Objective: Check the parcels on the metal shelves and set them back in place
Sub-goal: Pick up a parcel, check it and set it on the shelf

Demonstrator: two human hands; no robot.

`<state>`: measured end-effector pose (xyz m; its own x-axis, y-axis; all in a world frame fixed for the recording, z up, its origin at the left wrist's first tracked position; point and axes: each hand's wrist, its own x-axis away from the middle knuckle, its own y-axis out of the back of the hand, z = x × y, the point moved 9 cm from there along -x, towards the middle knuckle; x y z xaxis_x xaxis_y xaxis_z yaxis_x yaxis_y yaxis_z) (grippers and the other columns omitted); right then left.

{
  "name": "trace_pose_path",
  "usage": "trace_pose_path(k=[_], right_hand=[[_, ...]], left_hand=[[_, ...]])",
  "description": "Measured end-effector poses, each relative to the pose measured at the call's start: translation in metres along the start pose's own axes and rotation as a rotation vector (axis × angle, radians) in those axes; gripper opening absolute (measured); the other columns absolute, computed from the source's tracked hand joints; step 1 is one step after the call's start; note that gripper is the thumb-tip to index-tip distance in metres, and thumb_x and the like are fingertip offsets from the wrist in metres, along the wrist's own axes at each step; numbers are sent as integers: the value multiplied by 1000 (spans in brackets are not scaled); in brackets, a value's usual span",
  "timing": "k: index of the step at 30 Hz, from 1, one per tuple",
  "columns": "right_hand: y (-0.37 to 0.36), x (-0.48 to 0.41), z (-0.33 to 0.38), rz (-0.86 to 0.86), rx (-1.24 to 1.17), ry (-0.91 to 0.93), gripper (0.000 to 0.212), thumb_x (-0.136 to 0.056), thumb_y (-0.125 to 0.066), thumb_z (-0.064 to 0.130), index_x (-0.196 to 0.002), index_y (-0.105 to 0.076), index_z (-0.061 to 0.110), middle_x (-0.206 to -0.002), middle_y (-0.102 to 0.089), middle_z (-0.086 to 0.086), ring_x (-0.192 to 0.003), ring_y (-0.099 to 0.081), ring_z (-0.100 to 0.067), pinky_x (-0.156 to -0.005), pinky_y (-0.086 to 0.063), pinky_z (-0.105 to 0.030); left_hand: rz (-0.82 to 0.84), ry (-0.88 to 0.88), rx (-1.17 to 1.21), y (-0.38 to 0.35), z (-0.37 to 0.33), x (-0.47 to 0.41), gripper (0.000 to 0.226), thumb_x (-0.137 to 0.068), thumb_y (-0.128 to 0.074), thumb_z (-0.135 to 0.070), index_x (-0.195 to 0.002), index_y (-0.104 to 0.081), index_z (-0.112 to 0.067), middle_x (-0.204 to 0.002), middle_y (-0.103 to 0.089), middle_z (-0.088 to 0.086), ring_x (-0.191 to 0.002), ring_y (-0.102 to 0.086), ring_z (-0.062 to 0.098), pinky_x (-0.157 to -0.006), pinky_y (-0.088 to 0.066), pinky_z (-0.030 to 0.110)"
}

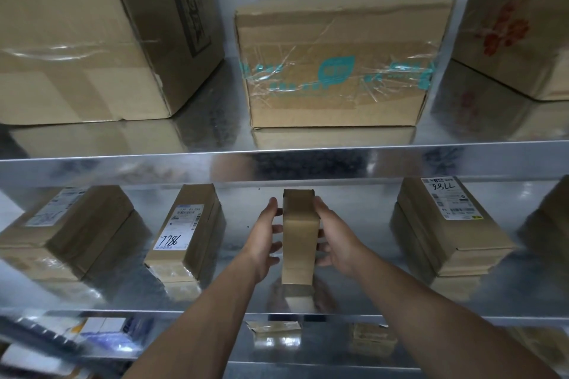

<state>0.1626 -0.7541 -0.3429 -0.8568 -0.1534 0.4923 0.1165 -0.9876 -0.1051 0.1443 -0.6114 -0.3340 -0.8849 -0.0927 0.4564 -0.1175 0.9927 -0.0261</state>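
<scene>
Both arms reach in over the middle shelf (200, 312), and between them is the narrow parcel (300, 234), a slim brown cardboard box standing on its long edge on the shiny metal, its taped end pointing at us, roughly centre of the shelf and near the front lip. The right hand (335, 240) clamps onto the parcel's right face, thumb laid along the upper far edge and fingers curled in against the side. The left hand (266, 237) is spread, fingers apart and only lightly bent, their tips touching the left face while the thumb stands just clear of the cardboard. To the left on the same shelf lies the labelled parcel (184, 231), flat, with a handwritten 7786 on its white sticker, and farther left sits another flat parcel (67, 224) with a label too blurred to read. Well apart to the right rests the right-hand parcel (446, 224), its sticker at the far end with handwritten figures that look upside down. Up on the top shelf (123, 169) stand three big cartons: the large plain carton (92, 34) on the left, the teal-taped carton (335, 61) in the middle wrapped in crinkled clear tape, and the red-printed carton (517, 37) on the right. Below, a small taped package (277, 335) shows on the bottom shelf.
</scene>
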Motion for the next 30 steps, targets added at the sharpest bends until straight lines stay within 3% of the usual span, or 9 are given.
trace_pose_path(k=[3, 8, 14, 30], right_hand=[[2, -1, 2, 0, 42, 13, 62, -93, -49, 74, -131, -50, 25, -126, -63, -8, -115, -63, -32, -99, -53, -60], [1, 0, 0, 9, 83, -2, 58, -91, -61, 68, -123, -51, 20, -122, -65, -8, -111, -66, -29, -92, -57, -58], [1, 2, -1, -30, 165, 3, 48, -92, -67, 56, -116, -48, 19, -117, -65, -8, -103, -67, -27, -83, -61, -53], [-1, 1, 5, -72, 253, 17, 44, -96, -63, 51, -119, -47, 17, -115, -61, -8, -101, -66, -28, -83, -61, -57]], left_hand=[[9, 2, 1, -2, 0, 1, 69, -85, -47, -81, -134, -54, -33, -134, -58, 6, -125, -55, 37, -108, -44, 60], [24, 2, -36, -5, 1, 3, 45, -94, -59, -58, -124, -48, -26, -121, -62, 7, -110, -62, 29, -97, -54, 56], [6, 10, -49, -6, 6, 2, 40, -97, -62, -46, -124, -46, -22, -117, -63, 10, -105, -63, 28, -82, -58, 49], [-22, 9, -82, -4, 4, -2, 36, -98, -61, -43, -123, -46, -22, -116, -64, 13, -104, -65, 30, -78, -61, 50]])
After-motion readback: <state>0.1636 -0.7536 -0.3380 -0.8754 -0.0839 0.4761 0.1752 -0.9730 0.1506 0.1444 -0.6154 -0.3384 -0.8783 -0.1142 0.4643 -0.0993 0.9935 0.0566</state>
